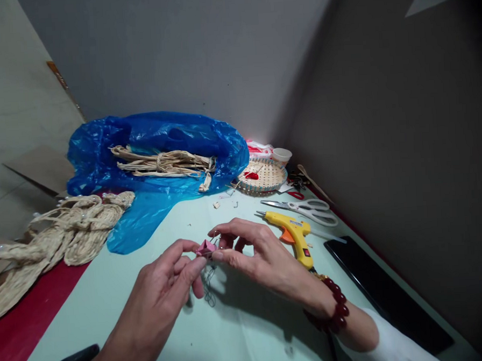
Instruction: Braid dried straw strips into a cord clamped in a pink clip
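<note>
A small pink folded piece (pixel 206 247) is held up over the table between my two hands. My left hand (pixel 169 281) pinches its left side between thumb and fingers. At its right edge are the thumb and forefinger of my right hand (pixel 250 250), also closed in a pinch, with a thin wire-like strand (pixel 215 239) by the fingertips. Dark thin thread or wire (pixel 209 295) shows in loose loops just below the pink piece. I cannot tell how the strand and the piece join. A dark red bead bracelet (pixel 339 304) circles my right wrist.
Right of my hands lie a yellow glue gun (pixel 294 231), white-handled scissors (pixel 315 211) and a black flat tray-like object (pixel 384 291). Behind stand a woven basket (pixel 265 176), a paper cup (pixel 282 155) and a blue bag (pixel 157 128) holding straw strands (pixel 167 163). Woven slippers (pixel 66 230) lie left.
</note>
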`<state>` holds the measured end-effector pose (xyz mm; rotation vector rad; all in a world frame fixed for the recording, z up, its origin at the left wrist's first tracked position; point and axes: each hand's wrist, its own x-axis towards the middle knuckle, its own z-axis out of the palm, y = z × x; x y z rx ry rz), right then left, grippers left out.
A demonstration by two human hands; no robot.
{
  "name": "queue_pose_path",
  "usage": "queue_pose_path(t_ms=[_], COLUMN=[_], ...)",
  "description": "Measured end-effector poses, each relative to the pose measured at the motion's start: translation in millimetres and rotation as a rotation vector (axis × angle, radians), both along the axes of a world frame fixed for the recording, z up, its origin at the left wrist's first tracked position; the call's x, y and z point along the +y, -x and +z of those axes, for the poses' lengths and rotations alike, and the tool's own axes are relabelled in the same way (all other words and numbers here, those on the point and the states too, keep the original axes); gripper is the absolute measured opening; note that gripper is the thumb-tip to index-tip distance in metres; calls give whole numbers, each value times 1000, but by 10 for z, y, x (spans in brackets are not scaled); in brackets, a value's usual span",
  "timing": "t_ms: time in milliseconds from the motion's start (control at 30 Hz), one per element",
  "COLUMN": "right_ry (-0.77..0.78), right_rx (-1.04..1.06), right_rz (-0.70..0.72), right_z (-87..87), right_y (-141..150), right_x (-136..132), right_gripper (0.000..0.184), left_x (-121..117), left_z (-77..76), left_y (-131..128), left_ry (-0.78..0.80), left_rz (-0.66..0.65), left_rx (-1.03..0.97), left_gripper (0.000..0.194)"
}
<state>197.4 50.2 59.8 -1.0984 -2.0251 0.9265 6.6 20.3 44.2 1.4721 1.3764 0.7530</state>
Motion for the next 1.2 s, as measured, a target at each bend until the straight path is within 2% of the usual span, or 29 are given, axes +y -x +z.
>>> queue_pose_path(t_ms=[100, 233, 267, 300, 367, 400, 533, 700, 833, 1033, 1200], right_ry=[123, 511, 591, 635, 595, 528, 306, 197, 126, 69, 69], right_rx=[83, 375, 410, 411, 335, 278, 128, 12, -112, -214, -307], right_rz=[42, 218, 269, 302, 278, 224, 32, -66, -160, -107, -43], right_z=[-25, -135, -163, -185, -205, -204, -173, -194, -173, -23, -12], right_y=[13, 89, 107, 118, 111, 92, -32, -119, -118, -121, -196], right_x=[7, -14, -23, -28, -22, -7, 106, 206, 330, 689, 778], right_gripper=[36, 71, 69, 58, 32, 29, 28, 25, 25, 21, 17], left_x=[2, 10, 18, 28, 55, 70, 127, 151, 181, 300, 350], left_z=[-2, -13, -10, -5, 3, 2, -63, -189, -211, -247, -310], left_y=[-10, -14, -12, -9, -4, -2, -13, -47, -72, -75, -67], left_ry=[-15, 20, 36, 56, 103, 135, 247, 296, 305, 299, 339], left_rz=[22, 96, 120, 148, 219, 251, 276, 253, 287, 277, 290], left_rx=[29, -128, -171, -202, -228, -236, -294, -360, -353, -351, -347], left_gripper=[32, 33, 33, 34, 37, 38, 43, 48, 47, 46, 44])
